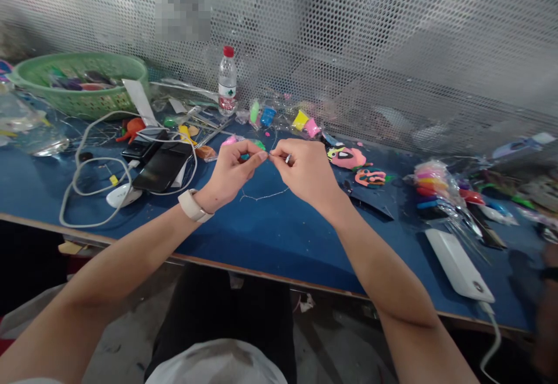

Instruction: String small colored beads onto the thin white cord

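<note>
My left hand (pixel 238 169) and my right hand (pixel 305 169) meet above the middle of the blue table, both closed in a pinch with fingertips almost touching. Between them is the end of something thin, which looks like wire; the fingers hide most of it. A thin, pale wire (pixel 264 198) curves below the hands against the table. A small whitish bit pokes out between my right fingers, too small to name. Behind my left hand lie pink and green clay pieces (pixel 229 140). Right of my right hand are a pink clay figure (pixel 349 157) and an orange-and-black clay piece (pixel 370 178).
At left are a green basket (pixel 78 102), a black phone (pixel 161 169), a white cable (pixel 78 169) and a white mouse-like object (pixel 123 196). A red-capped bottle (pixel 227 85) stands by the perforated metal panel (pixel 279 41). Rightward lie bagged coloured clay (pixel 429 180) and a white power bank (pixel 457 265).
</note>
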{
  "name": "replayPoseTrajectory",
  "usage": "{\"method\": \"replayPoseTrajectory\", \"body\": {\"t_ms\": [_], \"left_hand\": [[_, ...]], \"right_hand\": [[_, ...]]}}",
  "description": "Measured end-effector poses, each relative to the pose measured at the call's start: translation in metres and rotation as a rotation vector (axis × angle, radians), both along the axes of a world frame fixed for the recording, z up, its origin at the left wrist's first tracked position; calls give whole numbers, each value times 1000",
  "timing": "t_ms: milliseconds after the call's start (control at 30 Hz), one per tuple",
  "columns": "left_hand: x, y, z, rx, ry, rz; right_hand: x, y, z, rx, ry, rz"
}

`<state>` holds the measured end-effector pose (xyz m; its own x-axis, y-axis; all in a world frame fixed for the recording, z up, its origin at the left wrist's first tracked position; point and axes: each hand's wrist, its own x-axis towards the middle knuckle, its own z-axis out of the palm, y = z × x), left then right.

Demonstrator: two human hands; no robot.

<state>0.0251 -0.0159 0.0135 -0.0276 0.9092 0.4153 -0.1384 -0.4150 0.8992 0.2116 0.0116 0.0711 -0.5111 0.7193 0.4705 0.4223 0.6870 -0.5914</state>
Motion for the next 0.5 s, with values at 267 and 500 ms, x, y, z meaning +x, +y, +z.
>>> {"method": "replayPoseTrajectory", "body": {"t_ms": [267,500], "left_hand": [[0,0,-1,40,11,44],[1,1,-3,53,150,35]], "right_hand": [[15,25,10,-685,90,220],[11,32,-1,-749,233,265]]}}
